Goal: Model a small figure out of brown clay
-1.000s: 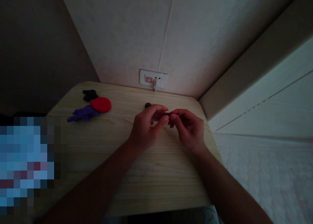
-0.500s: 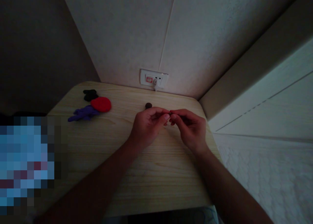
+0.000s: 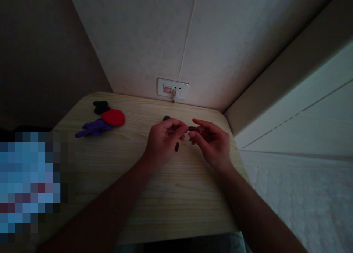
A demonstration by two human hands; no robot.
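Observation:
My left hand (image 3: 165, 139) pinches a thin dark brown roll (image 3: 193, 128), which looks like modelling clay, between thumb and fingertips. The roll points toward my right hand (image 3: 213, 141), whose thumb and index finger stand apart on either side of it; whether another right finger touches it I cannot tell. Below the left fingers shows a dark brown end (image 3: 177, 146); whether it belongs to the same roll is hidden. Just behind the left hand, a brown lump (image 3: 166, 118) sits on the table, partly covered.
On the wooden table (image 3: 132, 201), to the left, lie a flat red piece (image 3: 113, 118), a purple piece (image 3: 95, 127) and a black piece (image 3: 102, 107), touching or close together. A wall socket (image 3: 173, 89) with a plug is behind. A white quilted surface (image 3: 298, 198) lies right.
My right index finger has lifted and the right fingers have spread, baring the brown roll between the hands. The left hand has shifted slightly left, and a brown end now shows beneath it.

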